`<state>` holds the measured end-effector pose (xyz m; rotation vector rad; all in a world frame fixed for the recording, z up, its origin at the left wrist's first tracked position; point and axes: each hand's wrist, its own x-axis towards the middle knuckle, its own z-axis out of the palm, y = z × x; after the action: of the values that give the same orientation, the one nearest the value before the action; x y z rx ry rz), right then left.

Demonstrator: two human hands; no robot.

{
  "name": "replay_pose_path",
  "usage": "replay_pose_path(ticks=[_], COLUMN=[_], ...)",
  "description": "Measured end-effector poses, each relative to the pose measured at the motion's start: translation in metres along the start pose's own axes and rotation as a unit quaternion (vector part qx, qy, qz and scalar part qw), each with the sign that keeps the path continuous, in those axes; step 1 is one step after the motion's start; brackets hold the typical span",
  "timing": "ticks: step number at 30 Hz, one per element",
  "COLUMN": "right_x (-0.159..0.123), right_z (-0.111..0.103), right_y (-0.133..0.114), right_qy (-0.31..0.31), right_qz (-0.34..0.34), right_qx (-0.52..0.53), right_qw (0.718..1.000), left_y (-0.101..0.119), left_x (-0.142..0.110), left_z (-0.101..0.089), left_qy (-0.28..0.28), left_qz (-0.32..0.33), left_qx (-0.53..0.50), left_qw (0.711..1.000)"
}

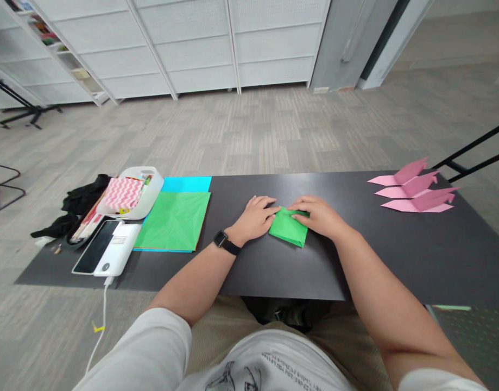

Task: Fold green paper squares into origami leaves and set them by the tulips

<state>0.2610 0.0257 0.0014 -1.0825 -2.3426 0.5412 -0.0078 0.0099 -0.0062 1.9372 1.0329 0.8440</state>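
A small folded piece of green paper (289,228) lies on the dark table in front of me, with layered edges showing along its lower side. My left hand (256,217) is at its upper left corner, gripping it there between thumb and fingers. From the other side, my right hand (316,216) holds the upper right part, its thumb on top of the paper. Parts of the upper edge are hidden by my fingers. A black watch (227,242) is on my left wrist.
Left of my hands sits a stack of green sheets (174,222) over blue ones (187,184). Beyond it are a white phone-like device with a cable (118,247), a white basket (153,190) and black cloth (86,194). Three pink paper birds (416,203) stand at the right on the table (396,250).
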Motion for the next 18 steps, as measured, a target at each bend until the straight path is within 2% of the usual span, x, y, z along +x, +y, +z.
replay_pose_path(ticks=[3, 9, 18], right_x=[-0.001, 0.003, 0.006], right_z=[0.003, 0.009, 0.020], right_y=[0.002, -0.004, -0.008], right_qy=[-0.035, -0.026, 0.002], right_qz=[-0.007, 0.023, 0.074], right_qx=[-0.017, -0.063, -0.098], right_qw=[0.999, 0.997, 0.992], left_y=[-0.002, -0.001, -0.011], left_x=[0.000, 0.002, 0.006], left_z=[0.002, 0.004, 0.007], left_qy=[0.006, 0.025, 0.010], left_qz=[-0.003, -0.032, 0.006], left_qx=[-0.004, -0.067, 0.067], left_qw=[1.000, 0.997, 0.998])
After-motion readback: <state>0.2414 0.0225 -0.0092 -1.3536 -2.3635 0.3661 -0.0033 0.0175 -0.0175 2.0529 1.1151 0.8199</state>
